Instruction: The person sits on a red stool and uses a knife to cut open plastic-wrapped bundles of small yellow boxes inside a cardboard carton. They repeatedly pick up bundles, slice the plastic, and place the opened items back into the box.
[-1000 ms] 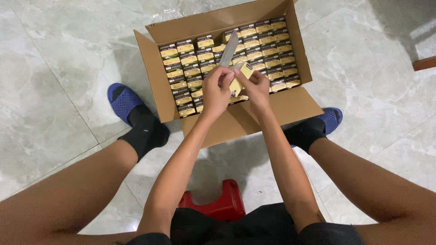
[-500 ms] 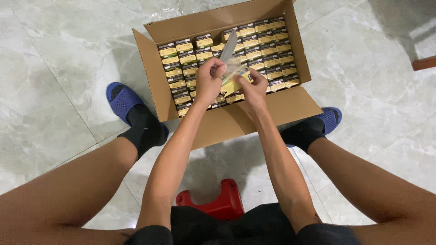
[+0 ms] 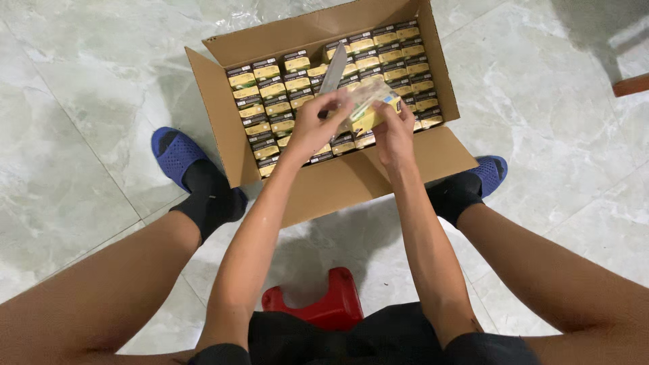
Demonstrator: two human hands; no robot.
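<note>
Left hand (image 3: 312, 125) grips a knife (image 3: 333, 69), blade up. Right hand (image 3: 394, 132) fingers clamp a plastic-wrapped yellow pack (image 3: 370, 108) above the open cardboard box (image 3: 351, 179) on the floor.

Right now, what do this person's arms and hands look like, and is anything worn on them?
Both forearms are bare, with no sleeves in view. The left hand and right hand wear no gloves; no rings, watch or bracelets show on either wrist. Both arms are slim and enter from the bottom of the head view.
</note>
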